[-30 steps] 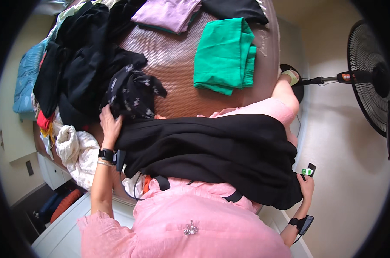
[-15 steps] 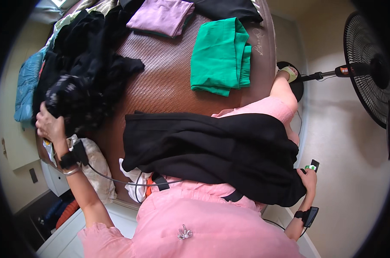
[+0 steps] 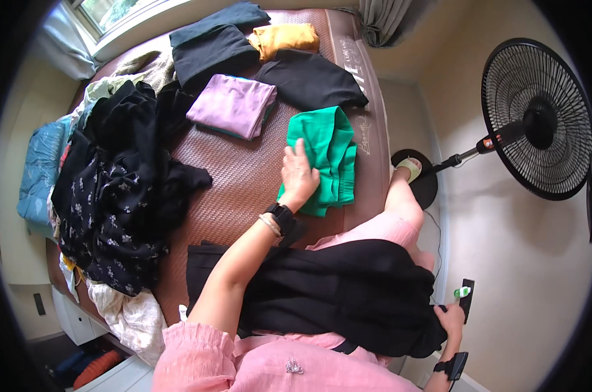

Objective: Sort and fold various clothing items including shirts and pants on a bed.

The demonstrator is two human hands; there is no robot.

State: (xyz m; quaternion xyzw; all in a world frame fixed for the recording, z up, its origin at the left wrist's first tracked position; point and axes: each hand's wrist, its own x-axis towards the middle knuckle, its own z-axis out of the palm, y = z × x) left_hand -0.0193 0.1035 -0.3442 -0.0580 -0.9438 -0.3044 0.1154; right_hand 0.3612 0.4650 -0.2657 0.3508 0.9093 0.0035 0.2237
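Note:
Stretched over my lap is a black garment (image 3: 348,294); its folds hide whether it is a skirt or trousers. Its right end is gripped by my right hand (image 3: 450,318), fingers closed on the cloth. My left hand (image 3: 299,175) reaches forward with fingers extended, over or touching the left edge of the folded green shorts (image 3: 325,150); contact is hard to judge. Beyond the shorts lie a folded lilac garment (image 3: 230,101) and a folded black one (image 3: 315,77). To the left is a loose heap of black clothes, including a floral-patterned black garment (image 3: 113,215).
Everything lies on a bed with a brown woven mat (image 3: 211,147). At the back are dark folded clothes (image 3: 217,55) and a mustard-yellow garment (image 3: 289,39). A blue plastic-wrapped bundle (image 3: 41,170) sits far left, a standing fan (image 3: 537,121) right. White cloth (image 3: 129,313) hangs near left.
My left hand has left the black heap and swung right to the green shorts. The floral garment now lies spread on the heap. My right hand keeps its hold; the view has tilted up.

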